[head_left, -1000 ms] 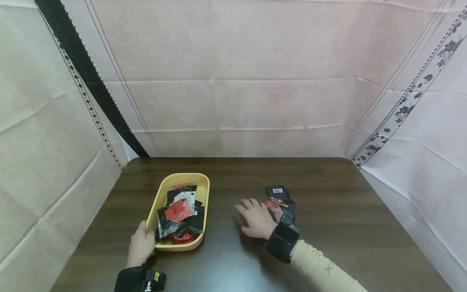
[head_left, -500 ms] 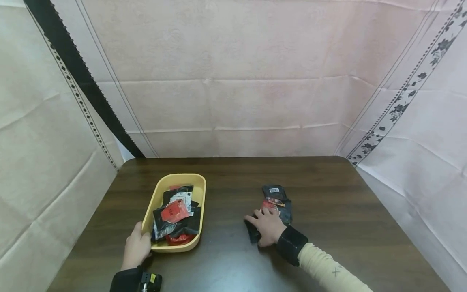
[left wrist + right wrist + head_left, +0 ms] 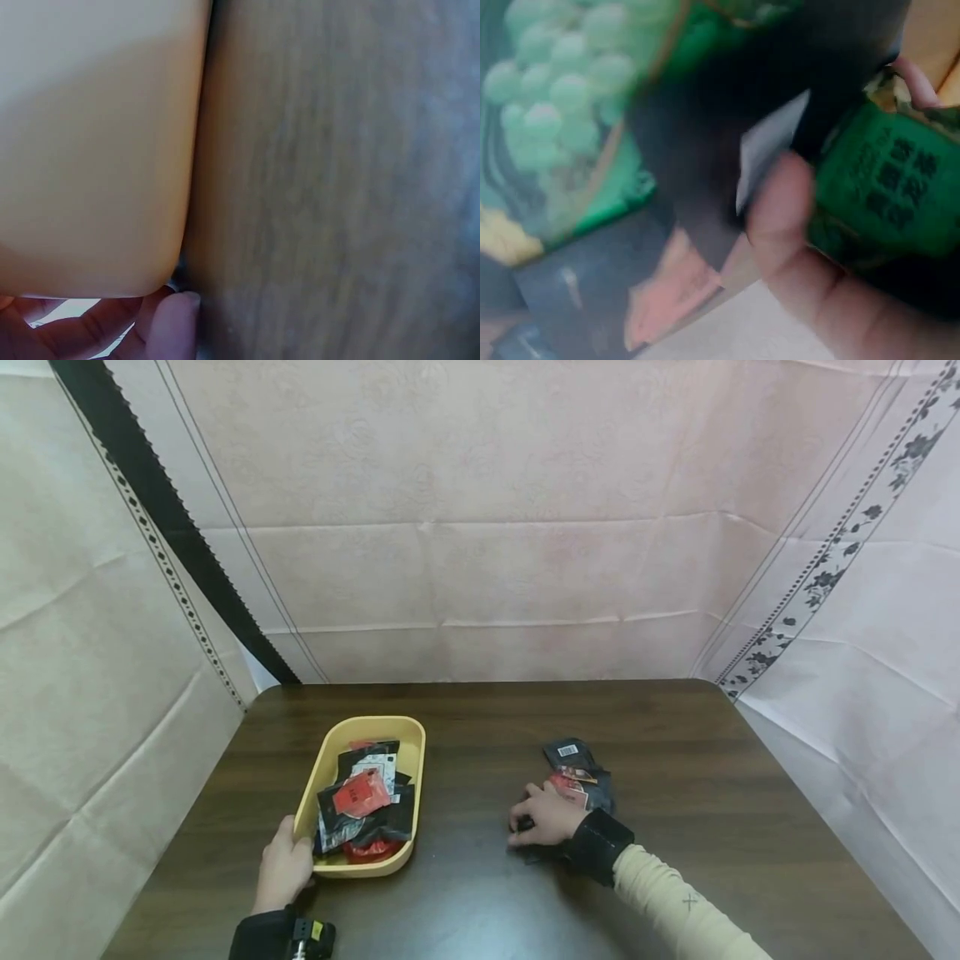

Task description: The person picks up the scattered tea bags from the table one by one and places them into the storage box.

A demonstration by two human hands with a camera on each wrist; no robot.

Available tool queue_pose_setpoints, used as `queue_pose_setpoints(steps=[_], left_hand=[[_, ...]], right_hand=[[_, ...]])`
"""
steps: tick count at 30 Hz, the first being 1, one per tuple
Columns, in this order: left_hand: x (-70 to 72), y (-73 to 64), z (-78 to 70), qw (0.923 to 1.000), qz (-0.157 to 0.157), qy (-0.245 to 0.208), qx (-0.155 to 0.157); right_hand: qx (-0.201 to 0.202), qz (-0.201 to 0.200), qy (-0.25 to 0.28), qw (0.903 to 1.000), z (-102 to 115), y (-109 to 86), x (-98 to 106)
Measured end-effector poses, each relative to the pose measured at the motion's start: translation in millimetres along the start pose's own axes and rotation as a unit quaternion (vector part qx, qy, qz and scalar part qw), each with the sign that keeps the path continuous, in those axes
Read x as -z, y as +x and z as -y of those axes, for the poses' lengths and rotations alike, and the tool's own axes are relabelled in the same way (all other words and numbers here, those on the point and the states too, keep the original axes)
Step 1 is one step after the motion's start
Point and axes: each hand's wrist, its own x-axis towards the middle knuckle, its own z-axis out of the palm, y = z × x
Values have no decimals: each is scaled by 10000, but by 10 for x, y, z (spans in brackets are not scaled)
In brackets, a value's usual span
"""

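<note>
Right hand low on dark wood table, fingers curled, pinching black sachet at near-left edge of loose packet pile; pile's long axis runs away from person. Left hand grips near-left corner of yellow oblong tray; tray full of packets, long axis pointing away.

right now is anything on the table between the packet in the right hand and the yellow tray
Nothing visible. The right hand grips a dark packet beside the pile, and only bare table lies between it and the tray, which the left hand holds.
</note>
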Motion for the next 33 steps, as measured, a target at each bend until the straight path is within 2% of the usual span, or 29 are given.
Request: queue_pose_setpoints(steps=[3, 6, 10, 15, 18, 22, 25, 30, 33], left_hand=[[16, -3, 16, 10000, -14, -1, 32], [33, -4, 28, 10000, -14, -3, 82], [63, -10, 43, 9999, -53, -6, 153], [96, -17, 65, 9998, -84, -29, 194], [102, -12, 84, 9998, -113, -17, 172], [83, 0, 101, 9998, -132, -42, 161], [50, 4, 95, 9997, -128, -100, 162], [-12, 9, 55, 9998, -137, -132, 91], [-42, 20, 27, 9998, -162, -119, 60]], right_hand=[[218, -943, -523, 9939, -13, 59, -26], [47, -1634, -869, 9827, 5, 115, -36], [-122, -1767, -1017, 9789, 58, 177, -24], [-20, -1754, -1071, 9787, 128, 279, -10], [236, -2062, -642, 9761, 240, 392, 24], [726, -2675, 77, 9608, 507, 607, 101], [880, -2702, 349, 9582, 739, 788, 149], [674, -2067, 479, 9749, 1116, 1055, 188], [633, -1852, 444, 9797, 1299, 1179, 185]])
